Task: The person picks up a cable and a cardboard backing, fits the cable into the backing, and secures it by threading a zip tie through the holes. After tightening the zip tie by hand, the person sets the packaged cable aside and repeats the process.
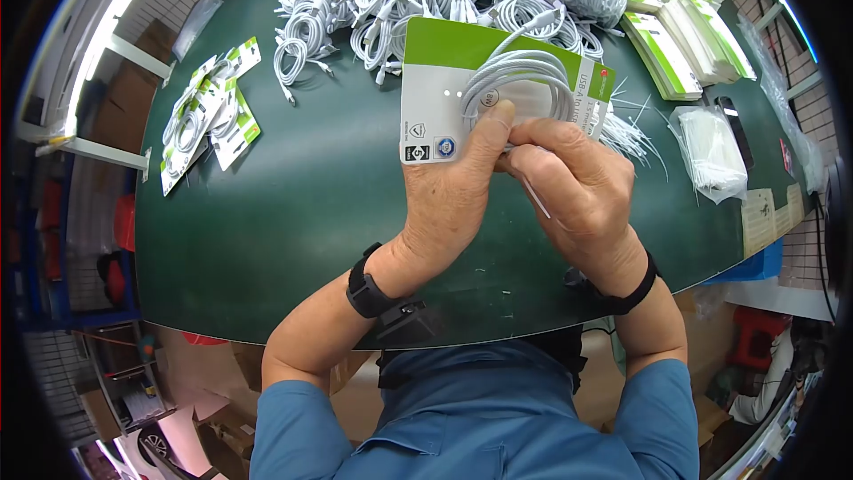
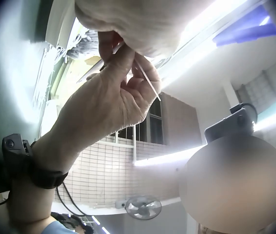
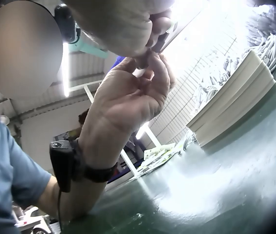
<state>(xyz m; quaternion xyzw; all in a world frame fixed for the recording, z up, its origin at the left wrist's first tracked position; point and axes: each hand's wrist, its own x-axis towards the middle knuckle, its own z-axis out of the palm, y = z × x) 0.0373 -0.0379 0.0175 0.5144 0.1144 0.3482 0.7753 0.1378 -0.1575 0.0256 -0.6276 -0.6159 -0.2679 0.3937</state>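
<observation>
Left grip (image 1: 449, 187) pinches the green-and-white card (image 1: 424, 98) and coiled cable (image 1: 524, 62), up above the tabletop (image 1: 249, 240); right grip (image 1: 582, 182) pinches 1 white tie (image 1: 538, 198). Steady thumb pressure should stop slipping; pull gently, evenly. Off right, a clear bag (image 1: 713, 153) holds white strips.

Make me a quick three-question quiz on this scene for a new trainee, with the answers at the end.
1. Multiple choice: What colour is the band along the top of the card behind the coiled cable?
A) Orange
B) Green
C) Purple

2. True or false: A thin white tie sticks out by the fingers of the right hand.

3. Fill in the blank: The cards with cables on them lie on the person's ____ side of the table.

Key: 1. B; 2. True; 3. left
</observation>
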